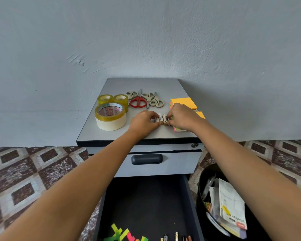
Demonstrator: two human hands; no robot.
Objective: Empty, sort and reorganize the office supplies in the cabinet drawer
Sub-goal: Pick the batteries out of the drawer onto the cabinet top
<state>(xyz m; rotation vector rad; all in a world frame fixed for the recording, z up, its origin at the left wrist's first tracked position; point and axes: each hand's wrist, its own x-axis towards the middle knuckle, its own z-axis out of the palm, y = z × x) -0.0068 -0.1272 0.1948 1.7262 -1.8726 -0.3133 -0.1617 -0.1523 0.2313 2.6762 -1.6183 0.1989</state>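
A short row of small white-and-gold cylindrical batteries (162, 118) lies side by side on the grey top surface (115, 87) of the cabinet, between the two hands. The left hand (143, 123) pinches the row's left end with curled fingers and thumb. The right hand (182, 117) pinches the right end, so each grip is closed on the batteries.

The cells are round, so an uneven release would likely let the row fan apart. A loose one could roll to the front edge and drop into the open dark drawer (146, 202) below, or off the right side into the black waste bin (207, 173). The right wrist lies over the orange-topped sticky-note pads (184, 102), and a careless pull back could shove them.

Space is tight. A wide cream tape roll with a clear roll stacked on it (110, 119) sits just left of the left hand, and red-handled scissors (138, 101) lie among beige-handled pairs (156, 101) just behind. Neon paper strips (122, 234) and pen tips (175, 238) remain in the drawer, so I judge the emptying unfinished.
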